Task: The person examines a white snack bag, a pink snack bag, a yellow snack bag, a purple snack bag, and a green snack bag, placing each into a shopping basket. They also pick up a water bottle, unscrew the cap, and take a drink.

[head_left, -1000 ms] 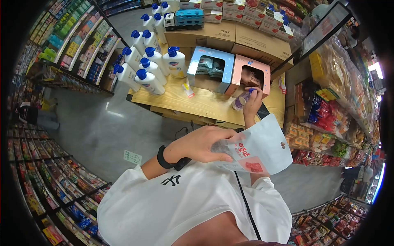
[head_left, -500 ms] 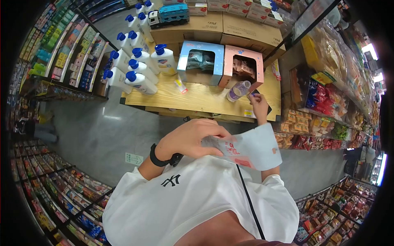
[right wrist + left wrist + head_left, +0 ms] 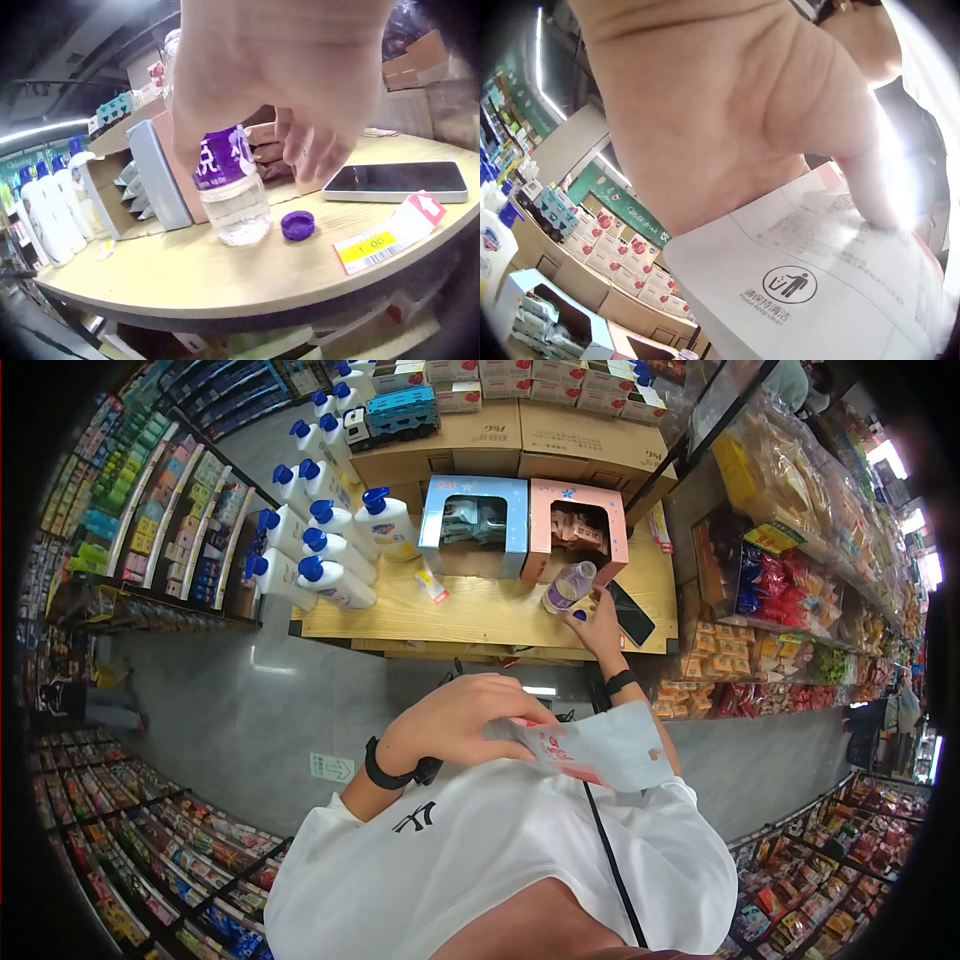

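The left hand [image 3: 470,718] pinches a pale pouch [image 3: 622,745] with red print between thumb and fingers, in front of the white shirt. Close up in the left wrist view, the pouch [image 3: 780,307] shows its printed back below the palm. Beyond it, the right hand [image 3: 600,635] hovers over the table edge beside a clear bottle [image 3: 570,588] with a purple label. Its fingers hang apart in the right wrist view, where the hand [image 3: 277,82] hides the bottle's middle; no grip is visible. A purple cap [image 3: 298,225] lies on the table beside the bottle's base.
A dark-screened phone [image 3: 630,614] and a price tag [image 3: 375,247] lie on the wooden table [image 3: 480,615]. Behind stand a blue box [image 3: 475,560] and a pink box [image 3: 540,550] with packets; pump bottles [image 3: 340,585] stand left. Stocked shelves surround the table.
The right hand has come off the bottle's top, setting the purple cap on the table, and now lies nearer the bottle. The left hand and pouch have shifted slightly down and left.
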### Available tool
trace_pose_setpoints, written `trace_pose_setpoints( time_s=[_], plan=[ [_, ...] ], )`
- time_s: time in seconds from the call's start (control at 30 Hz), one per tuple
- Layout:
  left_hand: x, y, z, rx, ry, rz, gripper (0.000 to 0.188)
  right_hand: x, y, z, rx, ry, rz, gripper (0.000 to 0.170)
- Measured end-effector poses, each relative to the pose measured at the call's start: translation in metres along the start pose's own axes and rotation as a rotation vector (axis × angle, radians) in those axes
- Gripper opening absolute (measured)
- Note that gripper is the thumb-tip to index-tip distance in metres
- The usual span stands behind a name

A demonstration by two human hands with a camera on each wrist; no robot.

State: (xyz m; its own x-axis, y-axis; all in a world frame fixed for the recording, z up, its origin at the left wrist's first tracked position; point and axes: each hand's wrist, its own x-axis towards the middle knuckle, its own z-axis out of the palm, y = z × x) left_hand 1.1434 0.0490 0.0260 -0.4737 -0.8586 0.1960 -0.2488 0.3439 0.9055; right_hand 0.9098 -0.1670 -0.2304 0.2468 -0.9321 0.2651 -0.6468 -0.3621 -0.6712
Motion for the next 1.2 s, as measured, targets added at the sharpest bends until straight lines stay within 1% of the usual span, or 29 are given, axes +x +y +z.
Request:
trace_pose_setpoints(
  time_s=[0.07,0.17,0.27,0.3,0.4,0.43,0.53,0.6,0.67,0.77,0.87,0.9,1.03,1.13,1.17,1.2],
  plan=[
    [-0.003,-0.002,0.001,0.013,0.004,-0.028,0.041,0.012,-0.023,-0.006,0.14,0.034,-0.07,0.064],
    [-0.001,0.002,0.003,0.013,-0.01,-0.047,0.041,0.025,-0.029,-0.003,0.327,-0.146,0.021,0.062],
    [0.0,0.004,0.004,-0.008,-0.021,-0.023,0.04,0.022,-0.042,-0.007,0.318,-0.061,-0.087,0.06],
    [0.0,0.003,0.005,-0.019,-0.019,-0.011,0.04,0.019,-0.062,-0.023,0.33,-0.067,-0.067,0.059],
    [-0.003,-0.002,0.0,-0.019,-0.043,-0.022,0.039,0.023,-0.113,-0.067,0.271,0.023,-0.185,0.06],
    [-0.002,-0.002,-0.002,-0.011,-0.061,-0.028,0.038,0.024,-0.136,-0.09,0.297,0.051,-0.222,0.063],
    [0.0,-0.004,-0.007,0.011,-0.114,-0.027,0.038,0.03,-0.21,-0.163,0.343,0.146,-0.452,0.058],
    [0.003,-0.005,-0.008,0.022,-0.138,0.001,0.037,0.034,-0.238,-0.2,0.247,0.277,-0.649,0.056],
    [0.005,-0.005,-0.008,0.028,-0.174,-0.028,0.038,0.034,-0.266,-0.235,0.194,0.36,-0.798,0.053],
    [0.004,-0.004,-0.006,0.006,-0.208,-0.078,0.043,0.026,-0.298,-0.269,0.162,0.438,-0.924,0.049],
    [0.003,-0.007,-0.004,0.012,-0.228,-0.082,0.044,0.027,-0.322,-0.279,0.139,0.58,-1.029,0.045],
    [0.001,-0.014,-0.001,0.042,-0.167,0.018,0.044,0.028,-0.326,-0.282,0.141,0.597,-1.059,0.045],
    [-0.004,-0.015,0.002,-0.012,-0.17,-0.055,0.044,0.035,-0.346,-0.286,0.161,0.691,-1.108,0.053],
    [-0.008,-0.018,-0.001,0.116,-0.186,0.008,0.046,0.044,-0.355,-0.295,0.184,0.716,-1.141,0.056],
    [-0.009,-0.019,-0.001,0.138,-0.188,0.001,0.046,0.052,-0.358,-0.295,0.184,0.756,-1.169,0.056],
    [-0.012,-0.037,0.008,0.002,-0.234,-0.071,0.046,0.053,-0.362,-0.296,0.19,0.785,-1.175,0.055]
  ],
)
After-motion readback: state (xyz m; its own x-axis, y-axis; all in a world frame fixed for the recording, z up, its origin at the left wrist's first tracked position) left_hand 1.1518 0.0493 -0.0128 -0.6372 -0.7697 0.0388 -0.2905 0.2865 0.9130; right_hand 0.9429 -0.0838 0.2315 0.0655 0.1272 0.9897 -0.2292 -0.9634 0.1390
